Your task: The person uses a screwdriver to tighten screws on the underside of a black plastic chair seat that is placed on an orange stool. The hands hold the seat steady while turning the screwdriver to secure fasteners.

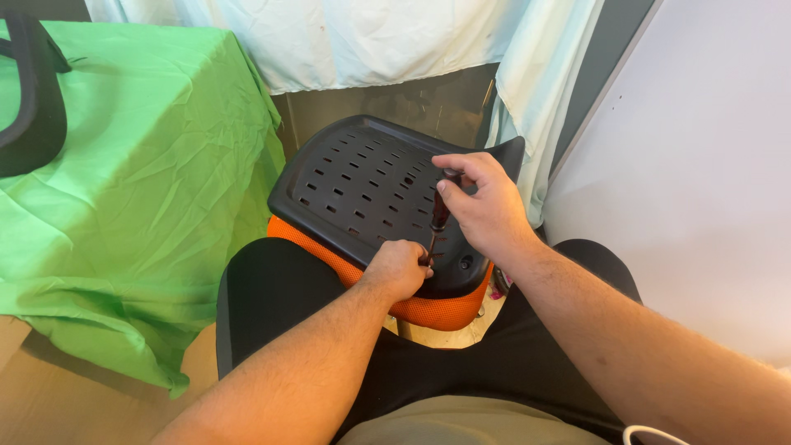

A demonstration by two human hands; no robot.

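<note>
A black perforated plastic seat plate lies on an orange mesh cushion, resting against my knees. My right hand grips the dark handle of a screwdriver, held nearly upright with its tip down on the plate's near edge. My left hand is closed around the lower shaft at the tip, pressing on the plate. The tip itself is hidden by my left fingers.
A table under green cloth stands at left, with a black chair part on its far corner. White cloth hangs behind. A white wall panel is close on the right. A white cable shows at the bottom.
</note>
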